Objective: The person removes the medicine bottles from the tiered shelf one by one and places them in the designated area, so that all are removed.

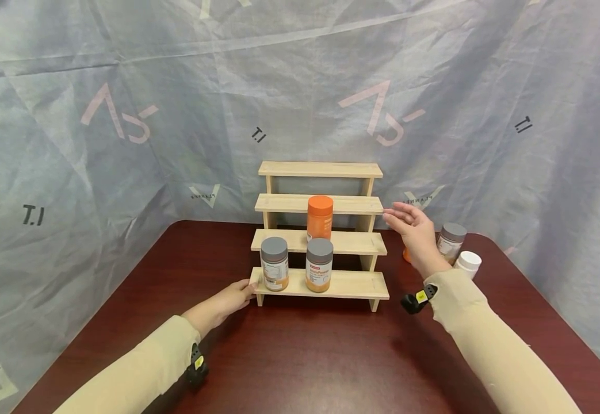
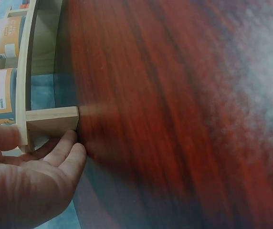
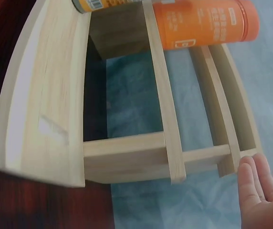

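A wooden four-step display rack (image 1: 356,282) stands on the dark red table. Its lowest step holds two grey-lidded jars, one at the left (image 1: 274,265) and one near the middle (image 1: 319,265). Behind them, an orange bottle (image 1: 320,217) is on the second step up. My left hand (image 1: 232,296) grips the left end of the lowest step; in the left wrist view its thumb is over the board and the fingers (image 2: 66,150) curl beneath, beside the leg. At the rack's right side, my right hand (image 1: 415,233) has its fingertips right at the end of the third step, fingers extended.
To the right of the rack, partly behind the right arm, are another grey-lidded jar (image 1: 451,241), a white-capped bottle (image 1: 468,262) and a bit of something orange (image 1: 406,255). A grey printed sheet (image 1: 300,86) hangs behind and beside the table (image 1: 310,356).
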The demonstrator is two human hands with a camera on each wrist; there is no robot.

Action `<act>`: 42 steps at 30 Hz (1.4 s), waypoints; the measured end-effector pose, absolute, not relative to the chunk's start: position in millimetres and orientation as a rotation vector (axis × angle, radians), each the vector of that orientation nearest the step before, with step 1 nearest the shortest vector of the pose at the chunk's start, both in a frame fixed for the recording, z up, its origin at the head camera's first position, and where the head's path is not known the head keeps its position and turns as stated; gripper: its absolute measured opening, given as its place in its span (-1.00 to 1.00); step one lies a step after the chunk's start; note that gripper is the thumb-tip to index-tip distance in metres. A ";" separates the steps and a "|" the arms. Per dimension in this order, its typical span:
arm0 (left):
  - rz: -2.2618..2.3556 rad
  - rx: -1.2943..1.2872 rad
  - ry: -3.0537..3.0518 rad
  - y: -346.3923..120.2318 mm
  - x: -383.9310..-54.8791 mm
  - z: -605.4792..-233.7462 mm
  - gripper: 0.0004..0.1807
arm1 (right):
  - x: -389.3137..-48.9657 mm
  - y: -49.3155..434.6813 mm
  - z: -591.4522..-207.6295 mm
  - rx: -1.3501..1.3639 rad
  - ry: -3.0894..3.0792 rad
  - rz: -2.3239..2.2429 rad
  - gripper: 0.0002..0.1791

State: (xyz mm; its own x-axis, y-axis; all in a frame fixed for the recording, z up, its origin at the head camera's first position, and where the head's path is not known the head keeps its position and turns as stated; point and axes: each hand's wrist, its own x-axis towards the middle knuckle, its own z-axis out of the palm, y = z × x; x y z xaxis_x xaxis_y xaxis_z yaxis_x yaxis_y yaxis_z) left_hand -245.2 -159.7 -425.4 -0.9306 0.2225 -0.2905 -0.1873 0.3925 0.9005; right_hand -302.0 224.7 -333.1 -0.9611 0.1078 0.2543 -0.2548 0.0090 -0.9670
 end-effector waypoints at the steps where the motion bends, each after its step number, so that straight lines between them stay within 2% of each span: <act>1: 1.550 0.028 2.292 -159.8 -245.2 -425.8 -0.46 | -301.9 223.5 -333.8 0.164 -2.033 2.047 -0.56; 6: 1.560 0.031 2.272 -159.8 -244.6 -425.8 -0.47 | -303.6 218.6 -335.7 0.207 -2.031 2.086 -0.56; 15: 1.583 0.041 2.265 -160.3 -245.3 -423.7 -0.48 | -306.1 205.5 -333.9 0.236 -2.042 2.106 -0.32; 34: 1.589 0.015 2.267 -159.9 -245.9 -427.2 -0.46 | -308.4 171.4 -341.9 0.203 -2.157 2.174 -0.40; 42: 1.593 0.025 2.276 -160.4 -243.7 -426.5 -0.45 | -311.8 157.5 -346.6 0.246 -2.178 2.225 -0.37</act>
